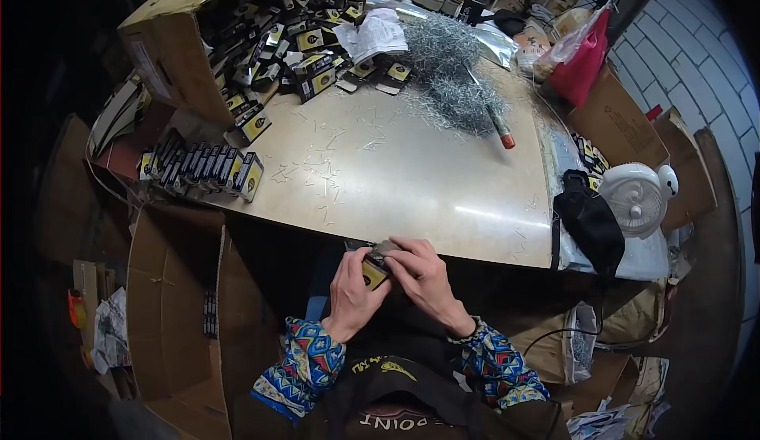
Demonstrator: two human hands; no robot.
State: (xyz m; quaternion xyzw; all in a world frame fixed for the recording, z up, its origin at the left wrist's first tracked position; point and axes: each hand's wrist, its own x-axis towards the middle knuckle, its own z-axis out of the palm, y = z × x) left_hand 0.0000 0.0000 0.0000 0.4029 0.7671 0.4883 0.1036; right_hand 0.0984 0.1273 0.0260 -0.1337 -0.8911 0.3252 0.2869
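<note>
Thumb and fingers of the left hand (pixel 353 293) grip a small black-and-yellow box (pixel 373 275) at its sides, while the right hand's (pixel 419 274) bent fingers crowd its upper end from two o'clock; whether they pinch it or merely press, one cannot tell. The box is held in front of the worker, by the near edge of the table (pixel 396 202). It looks to be light, thin card, smooth and easily crushed, best taken lightly by its narrow sides, clear of the ends. Its upper end and a greyish piece there are largely masked by fingers, the contents hidden. Farther out from the hands, a row of similar boxes (pixel 210 169) stands at ten o'clock, and a tipped carton (pixel 176 68) spills a jumbled pile (pixel 309 40) near eleven. A tangle of metal wire pieces (pixel 447 52) sits just past twelve, too fine to tell apart. A white fan (pixel 636 201) stands between two and three; the dark rim cuts off the surroundings.
</note>
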